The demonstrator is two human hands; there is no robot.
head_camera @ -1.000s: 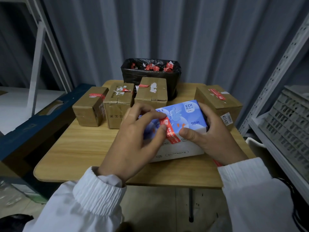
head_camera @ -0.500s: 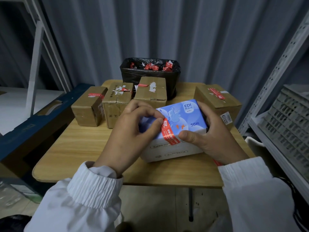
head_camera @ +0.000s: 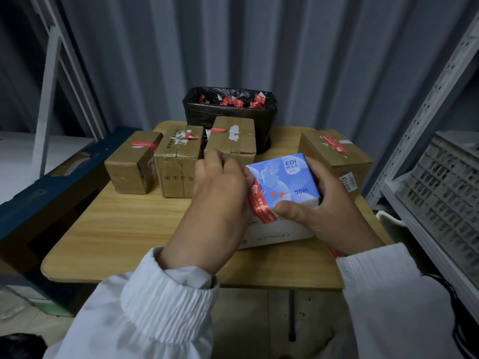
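Head view: right hand point(head_camera: 329, 213) clamps the blue box point(head_camera: 282, 177); left hand point(head_camera: 220, 198) curls over the red tape point(head_camera: 258, 203), grip hidden. Peeling step, I judge; next, a steady pull.

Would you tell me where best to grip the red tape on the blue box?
Pinch the red tape at its upper end, from the left: it folds over the blue box at the front edge, and the right hand braces the right end.

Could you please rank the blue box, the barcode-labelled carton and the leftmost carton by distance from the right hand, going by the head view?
1. Blue box, held in the right hand.
2. Barcode-labelled carton, just behind, on the table's right.
3. Leftmost carton, far left.
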